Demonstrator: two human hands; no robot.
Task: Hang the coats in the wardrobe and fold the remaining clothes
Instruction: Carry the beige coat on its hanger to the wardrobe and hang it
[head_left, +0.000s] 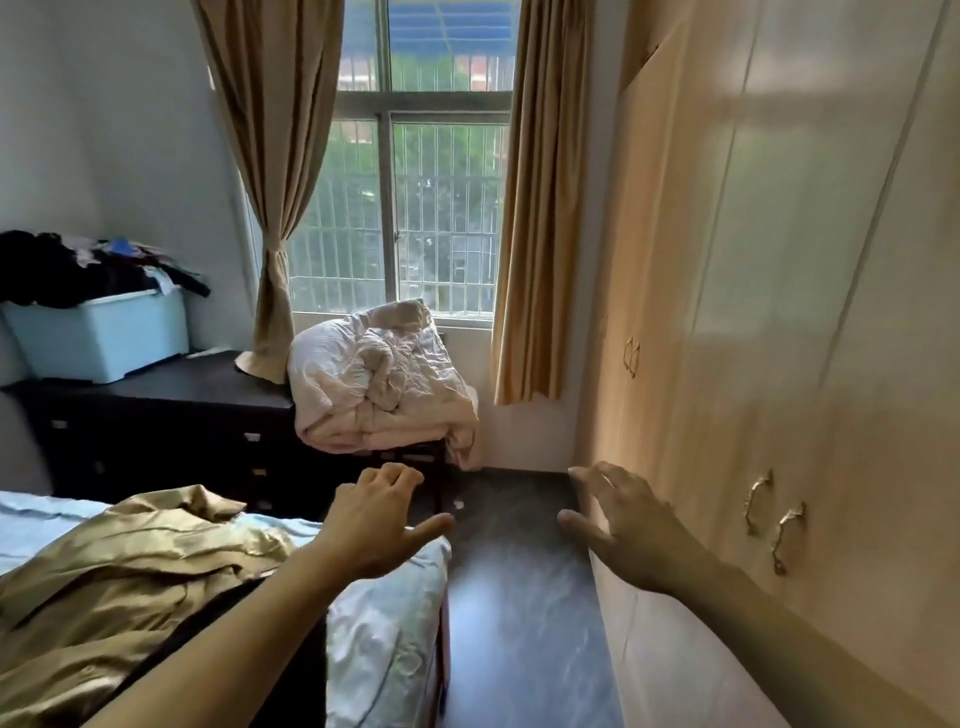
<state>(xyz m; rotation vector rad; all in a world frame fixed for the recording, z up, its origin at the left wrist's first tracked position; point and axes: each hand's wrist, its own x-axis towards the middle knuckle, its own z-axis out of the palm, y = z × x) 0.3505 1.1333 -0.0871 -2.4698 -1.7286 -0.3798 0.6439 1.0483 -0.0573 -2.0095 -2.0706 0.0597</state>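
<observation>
Above the bed corner, left hand (376, 519) and right hand (623, 525) hover loose-fingered, holding nothing. Gold coat (130, 561) lies crumpled on the bed (384, 639); slick fabric may slip. Wardrobe (779, 312) doors are closed.

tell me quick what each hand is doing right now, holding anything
Left hand: open, fingers loosely spread, holding nothing, above the bed corner.
Right hand: open, fingers spread, holding nothing.

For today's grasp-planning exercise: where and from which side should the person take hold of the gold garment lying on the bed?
A judgement: grip the raised, bunched edge of the gold garment, reaching from above with the nearby left hand. That ridge stands off the bed, so fingers can close round it.
</observation>
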